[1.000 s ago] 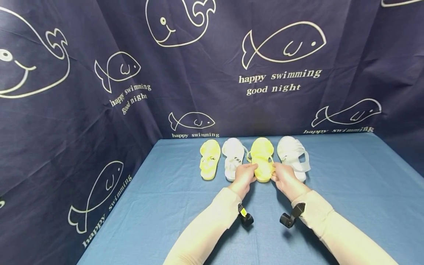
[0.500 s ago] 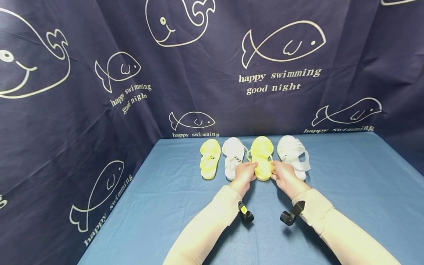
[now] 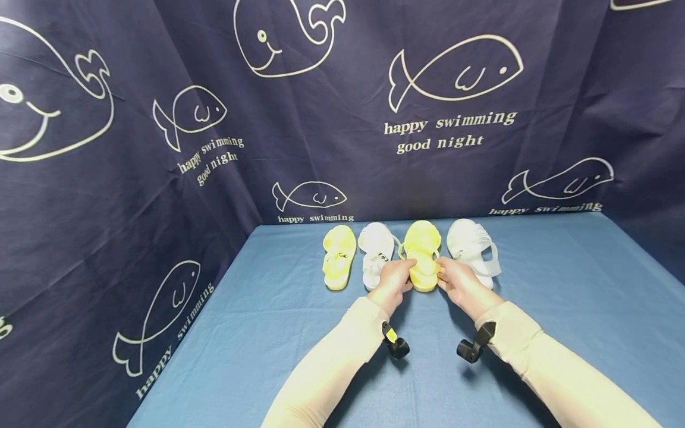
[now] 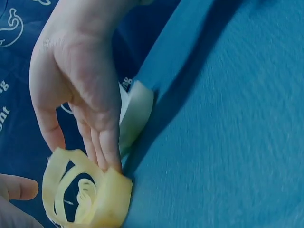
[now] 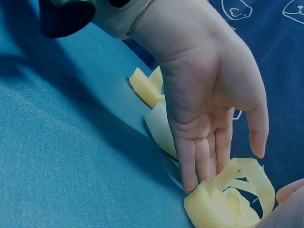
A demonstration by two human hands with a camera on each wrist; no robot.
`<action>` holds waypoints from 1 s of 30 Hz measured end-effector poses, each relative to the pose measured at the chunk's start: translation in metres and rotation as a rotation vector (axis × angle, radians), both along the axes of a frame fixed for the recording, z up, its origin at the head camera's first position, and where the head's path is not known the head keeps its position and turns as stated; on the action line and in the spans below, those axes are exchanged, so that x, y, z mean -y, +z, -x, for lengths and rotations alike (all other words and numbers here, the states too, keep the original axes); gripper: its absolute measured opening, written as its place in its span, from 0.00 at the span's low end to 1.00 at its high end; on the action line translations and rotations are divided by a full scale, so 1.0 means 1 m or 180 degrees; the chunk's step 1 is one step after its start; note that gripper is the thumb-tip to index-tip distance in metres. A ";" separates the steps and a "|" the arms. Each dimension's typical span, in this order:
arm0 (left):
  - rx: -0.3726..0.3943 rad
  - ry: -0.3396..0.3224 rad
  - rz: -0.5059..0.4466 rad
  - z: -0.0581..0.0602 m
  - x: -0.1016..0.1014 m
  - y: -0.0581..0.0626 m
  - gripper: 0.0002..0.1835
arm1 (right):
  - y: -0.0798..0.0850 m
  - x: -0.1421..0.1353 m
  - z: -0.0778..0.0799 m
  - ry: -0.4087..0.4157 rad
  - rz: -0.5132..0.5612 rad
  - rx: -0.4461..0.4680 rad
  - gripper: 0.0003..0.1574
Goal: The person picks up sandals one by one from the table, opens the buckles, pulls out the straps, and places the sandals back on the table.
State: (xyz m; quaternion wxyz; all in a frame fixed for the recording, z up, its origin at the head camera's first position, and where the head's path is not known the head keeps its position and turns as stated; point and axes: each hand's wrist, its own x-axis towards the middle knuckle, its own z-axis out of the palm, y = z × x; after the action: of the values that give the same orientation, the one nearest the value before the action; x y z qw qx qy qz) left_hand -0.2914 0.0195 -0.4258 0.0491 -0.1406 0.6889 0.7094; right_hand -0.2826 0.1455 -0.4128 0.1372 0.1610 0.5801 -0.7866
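A yellow sandal [image 3: 423, 238] lies third from the left in a row at the back of the blue table, between my two hands. My left hand [image 3: 393, 278] is at its left side and my right hand [image 3: 460, 282] at its right, both near the heel. In the left wrist view the right hand [image 4: 83, 71] has long straight fingers against the sandal's side, thumb tip at the strap. Seen from the right wrist, the left hand [image 5: 204, 95] also rests straight fingertips at the yellow sole's edge [image 5: 197, 209], thumb close above the strap. Fingertips are partly hidden.
Left of the hands lie a yellow sandal [image 3: 339, 244] and a white sandal [image 3: 376, 238]. Another white sandal [image 3: 465, 238] lies on the right, partly behind the right hand. A dark blue printed curtain [image 3: 321, 137] hangs behind the table [image 3: 257, 345]. Black cameras [image 3: 471, 351] hang from the sleeves.
The yellow sandal and both hands stay nearly in place, with only tiny shifts. My right forearm swings slightly outward to the right. The other sandals have not moved.
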 end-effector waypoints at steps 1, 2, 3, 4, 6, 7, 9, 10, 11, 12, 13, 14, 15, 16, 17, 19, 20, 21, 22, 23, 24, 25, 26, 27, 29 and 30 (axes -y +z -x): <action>-0.0051 -0.0011 0.0029 -0.001 -0.001 0.001 0.21 | 0.000 -0.001 0.000 0.0008 -0.0009 -0.0010 0.40; -0.0095 -0.0010 0.0047 -0.002 -0.002 0.001 0.23 | 0.000 -0.001 0.000 0.0013 -0.0019 -0.0017 0.40; -0.0140 -0.0001 0.0055 -0.003 -0.003 0.002 0.26 | 0.000 -0.001 0.000 0.0014 -0.0033 -0.0026 0.40; -0.0191 0.0007 0.0077 -0.003 -0.004 0.003 0.28 | 0.001 -0.001 0.000 0.0024 -0.0054 -0.0037 0.40; -0.0288 0.0026 0.0118 -0.004 -0.006 0.004 0.32 | 0.001 -0.002 0.000 0.0045 -0.0091 -0.0068 0.39; -0.0319 0.0031 0.0121 -0.004 -0.007 0.005 0.33 | 0.002 -0.002 0.000 0.0042 -0.0123 -0.0077 0.40; -0.0367 0.0037 0.0106 -0.004 -0.009 0.008 0.34 | 0.004 -0.003 0.000 0.0054 -0.0184 -0.0111 0.40; -0.0393 0.0030 0.0109 -0.004 -0.010 0.009 0.34 | 0.005 -0.004 0.000 0.0058 -0.0209 -0.0127 0.40; -0.0423 0.0024 0.0110 -0.005 -0.010 0.011 0.33 | 0.007 -0.004 0.000 0.0057 -0.0243 -0.0129 0.40; -0.0455 0.0016 0.0111 -0.005 -0.011 0.013 0.33 | 0.009 -0.005 0.000 0.0052 -0.0273 -0.0131 0.40; -0.0488 0.0010 0.0142 -0.005 -0.012 0.015 0.32 | 0.010 -0.006 -0.001 0.0052 -0.0305 -0.0130 0.39; -0.0525 0.0007 0.0183 -0.006 -0.013 0.016 0.32 | 0.012 -0.006 -0.002 0.0071 -0.0328 -0.0137 0.39; -0.0553 0.0001 0.0210 -0.006 -0.013 0.017 0.31 | 0.013 -0.007 -0.002 0.0073 -0.0343 -0.0139 0.39; -0.0566 -0.0001 0.0245 -0.006 -0.014 0.018 0.31 | 0.014 -0.008 -0.003 0.0085 -0.0356 -0.0149 0.38; -0.0580 -0.0010 0.0299 -0.007 -0.015 0.019 0.30 | 0.016 -0.010 -0.003 0.0087 -0.0364 -0.0160 0.38; -0.0599 -0.0048 0.0366 -0.007 -0.017 0.021 0.30 | 0.019 -0.013 -0.004 0.0068 -0.0375 -0.0191 0.37; -0.0597 -0.0070 0.0368 -0.007 -0.019 0.022 0.29 | 0.020 -0.014 -0.005 0.0073 -0.0373 -0.0221 0.37; -0.0597 -0.0097 0.0363 -0.008 -0.019 0.023 0.29 | 0.021 -0.016 -0.005 0.0069 -0.0372 -0.0246 0.37; -0.0611 -0.0124 0.0363 -0.008 -0.020 0.024 0.29 | 0.022 -0.017 -0.005 0.0065 -0.0362 -0.0268 0.38; -0.0629 -0.0146 0.0350 -0.008 -0.021 0.025 0.29 | 0.023 -0.019 -0.006 0.0072 -0.0354 -0.0291 0.38; -0.0641 -0.0163 0.0323 -0.008 -0.022 0.027 0.29 | 0.024 -0.020 -0.006 0.0081 -0.0343 -0.0309 0.38; -0.0651 -0.0176 0.0306 -0.009 -0.023 0.027 0.28 | 0.025 -0.021 -0.006 0.0102 -0.0326 -0.0324 0.38; -0.0655 -0.0190 0.0290 -0.009 -0.024 0.028 0.28 | 0.026 -0.023 -0.006 0.0111 -0.0311 -0.0327 0.38; -0.0657 -0.0210 0.0270 -0.010 -0.025 0.029 0.27 | 0.027 -0.024 -0.006 0.0101 -0.0298 -0.0320 0.37; -0.0646 -0.0271 0.0267 -0.011 -0.028 0.031 0.27 | 0.029 -0.027 -0.007 0.0088 -0.0285 -0.0298 0.36; -0.0641 -0.0312 0.0290 -0.012 -0.030 0.032 0.26 | 0.030 -0.029 -0.007 0.0084 -0.0280 -0.0302 0.36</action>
State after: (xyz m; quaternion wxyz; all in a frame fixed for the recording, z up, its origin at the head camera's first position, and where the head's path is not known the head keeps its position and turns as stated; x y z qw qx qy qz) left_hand -0.2797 0.0491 -0.3941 0.0079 -0.0369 0.7279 0.6846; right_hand -0.2757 0.1742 -0.3833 0.1127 0.1218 0.6220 -0.7652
